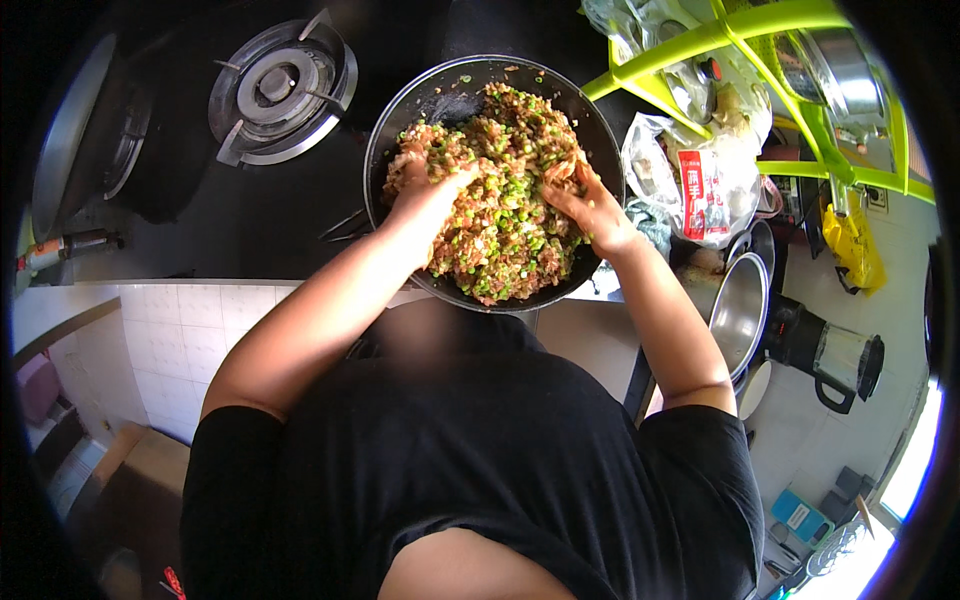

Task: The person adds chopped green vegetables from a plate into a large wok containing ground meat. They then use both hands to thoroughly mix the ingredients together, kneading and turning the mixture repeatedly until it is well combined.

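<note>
A dark round pan (612, 140) with a metal rim holds a big heap of minced meat filling (510, 215) mixed with chopped green pieces. Into the heap's left side my left hand (425, 200) is sunk, thumb along the top and the other fingers partly covered, closed round some filling. At the right side, my right hand (598, 212) grips a clump of it between thumb and fingers. Bits of filling cling to the fingers of both hands, and some stick to the pan's inner wall.
A gas burner (275, 85) is set in the black counter at left. To the right stand a green rack (735, 30), a plastic bag with a red label (690, 190), a steel pot (740, 310) and a blender (845, 360). The counter's front edge runs below the pan.
</note>
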The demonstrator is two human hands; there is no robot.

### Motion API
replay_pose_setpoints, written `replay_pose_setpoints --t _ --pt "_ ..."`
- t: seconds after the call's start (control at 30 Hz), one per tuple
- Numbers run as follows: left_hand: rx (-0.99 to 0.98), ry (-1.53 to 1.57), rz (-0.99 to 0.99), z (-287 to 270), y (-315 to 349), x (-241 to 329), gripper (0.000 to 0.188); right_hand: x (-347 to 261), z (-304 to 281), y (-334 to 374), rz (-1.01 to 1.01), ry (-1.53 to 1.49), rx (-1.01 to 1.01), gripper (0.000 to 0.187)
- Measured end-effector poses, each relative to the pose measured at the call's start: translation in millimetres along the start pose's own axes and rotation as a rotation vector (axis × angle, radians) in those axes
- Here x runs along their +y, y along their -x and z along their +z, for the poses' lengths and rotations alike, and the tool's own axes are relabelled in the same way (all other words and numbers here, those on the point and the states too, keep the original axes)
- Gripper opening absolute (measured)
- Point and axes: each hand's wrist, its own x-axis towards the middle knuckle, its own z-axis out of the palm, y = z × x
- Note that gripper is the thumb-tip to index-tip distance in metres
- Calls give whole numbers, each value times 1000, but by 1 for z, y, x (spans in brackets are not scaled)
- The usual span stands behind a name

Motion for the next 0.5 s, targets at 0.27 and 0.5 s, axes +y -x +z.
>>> replay_pose_setpoints --t 0.27,0.5 --pt "-242 200 -343 16 -33 6 35 15 4 -52 145 -536 -224 56" --pt "-205 -32 67 19 -21 13 33 -12 -1 -37 -32 -325 -221 53"
